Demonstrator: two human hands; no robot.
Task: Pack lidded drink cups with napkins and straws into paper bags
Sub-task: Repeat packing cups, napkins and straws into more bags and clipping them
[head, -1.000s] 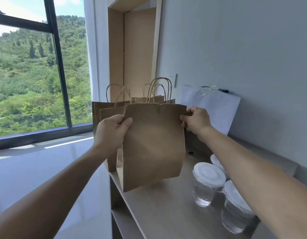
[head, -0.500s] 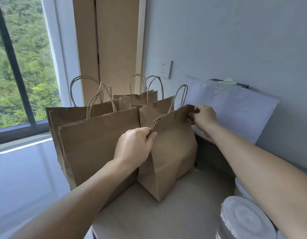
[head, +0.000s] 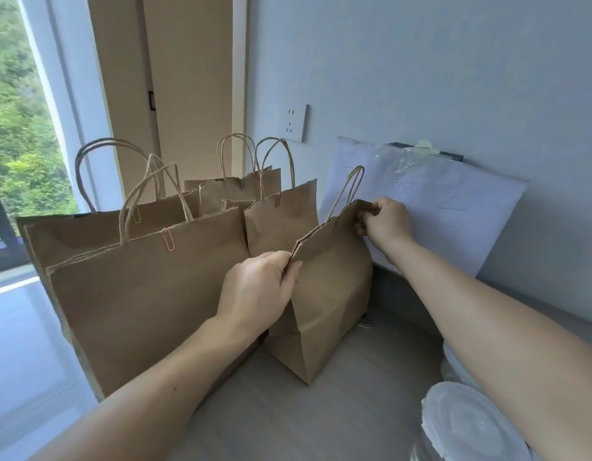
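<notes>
My left hand and right hand each pinch the rim of the bag; clipped bags beside it seem done, cups near it wait.

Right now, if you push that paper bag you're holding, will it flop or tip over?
Probably floppy: the paper bag has creased, buckled sides. Likely light, since the left hand and right hand steady it by only pinching its top edge. It may tip easily, standing narrow on the counter.
</notes>
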